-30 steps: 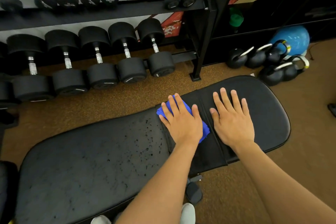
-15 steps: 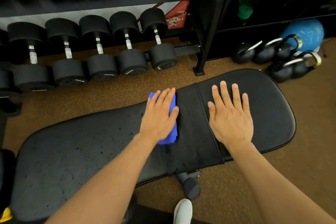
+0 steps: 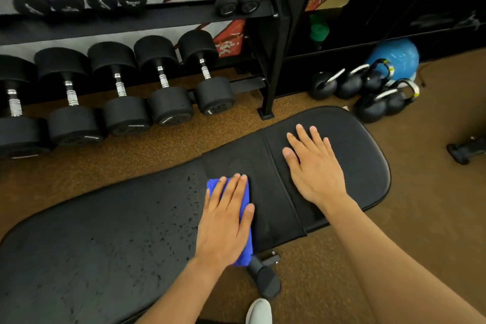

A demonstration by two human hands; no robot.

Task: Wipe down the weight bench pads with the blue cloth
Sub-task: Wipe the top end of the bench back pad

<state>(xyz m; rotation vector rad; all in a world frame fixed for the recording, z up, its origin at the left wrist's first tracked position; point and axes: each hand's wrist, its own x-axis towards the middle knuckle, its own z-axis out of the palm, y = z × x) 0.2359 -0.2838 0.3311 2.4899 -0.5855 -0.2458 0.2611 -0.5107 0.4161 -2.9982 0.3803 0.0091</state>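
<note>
A black weight bench lies across the floor, with a long back pad (image 3: 92, 244) on the left and a shorter seat pad (image 3: 363, 144) on the right. Small droplets speckle the long pad. My left hand (image 3: 226, 221) presses flat on the folded blue cloth (image 3: 246, 250) at the right end of the long pad, near its front edge; only the cloth's edges show around the fingers. My right hand (image 3: 315, 166) rests flat on the seat pad, fingers spread, holding nothing.
A dumbbell rack (image 3: 131, 81) stands just behind the bench. Several kettlebells (image 3: 368, 87) and a blue ball (image 3: 397, 58) sit on the floor at the back right. A bench adjustment knob (image 3: 265, 279) sticks out below the pads, and a white shoe (image 3: 259, 312) shows at the bottom.
My left hand slid the blue cloth from the far side of the pad toward me, down to its front edge. My right hand stayed flat on the seat pad.
</note>
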